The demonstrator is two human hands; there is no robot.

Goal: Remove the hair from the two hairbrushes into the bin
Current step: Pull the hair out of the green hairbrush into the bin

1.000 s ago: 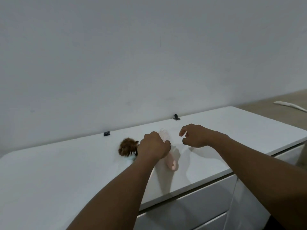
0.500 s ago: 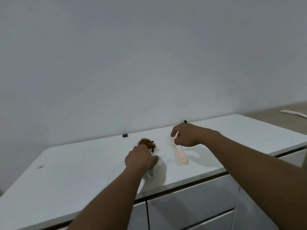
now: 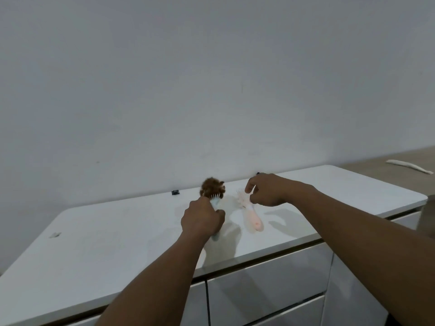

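My left hand (image 3: 202, 220) grips the handle of a light blue hairbrush (image 3: 215, 201), held above the white cabinet top (image 3: 117, 243). A clump of brown hair (image 3: 212, 188) sits in its bristles. A pink hairbrush (image 3: 251, 217) lies on the cabinet top to the right, bristles up. My right hand (image 3: 266, 192) hovers over its bristle end, thumb and forefinger pinched near the bristles. I cannot tell if they hold any hair. No bin is in view.
A grey wall rises behind the cabinet. Two small black clips (image 3: 175, 192) sit at the back edge. Drawer fronts (image 3: 266, 285) lie below the front edge. A white object (image 3: 409, 166) lies on the brown floor far right.
My left hand has lifted the blue brush so its hairy head now points up and away. My right hand has stayed at the pink brush's bristle end. The camera has tilted slightly.
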